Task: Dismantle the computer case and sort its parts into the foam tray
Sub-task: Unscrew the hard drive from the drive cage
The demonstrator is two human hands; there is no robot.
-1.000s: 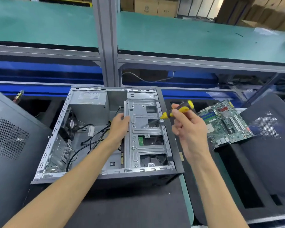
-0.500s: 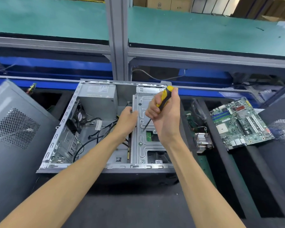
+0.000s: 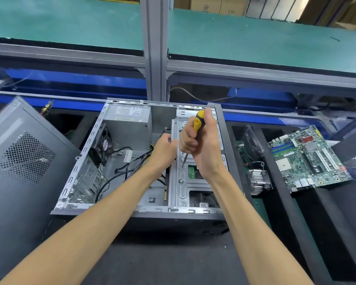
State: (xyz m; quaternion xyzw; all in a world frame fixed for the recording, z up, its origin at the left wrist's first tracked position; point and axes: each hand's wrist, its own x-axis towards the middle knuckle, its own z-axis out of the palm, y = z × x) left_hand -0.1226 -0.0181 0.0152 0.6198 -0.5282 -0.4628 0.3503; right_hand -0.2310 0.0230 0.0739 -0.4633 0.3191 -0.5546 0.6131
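Bare metal case (image 3: 119,159), matt black foam tray (image 3: 292,212)

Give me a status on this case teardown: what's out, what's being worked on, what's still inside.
Done: the motherboard and a heatsink lie in the foam tray, and a side panel is off.
In hand: the right hand grips the screwdriver, tip down on the drive cage; the left hand holds the cage's edge.
Left: the power supply, rear fan, cables and cage remain in the case.

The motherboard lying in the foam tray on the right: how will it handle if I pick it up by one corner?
The motherboard looks thin and flat, so probably light and fairly stiff, flexing slightly. Its exposed slots and small components suggest fragility; gripping its edges seems safer. It lies tilted across a foam tray rib, so it may rock when touched.
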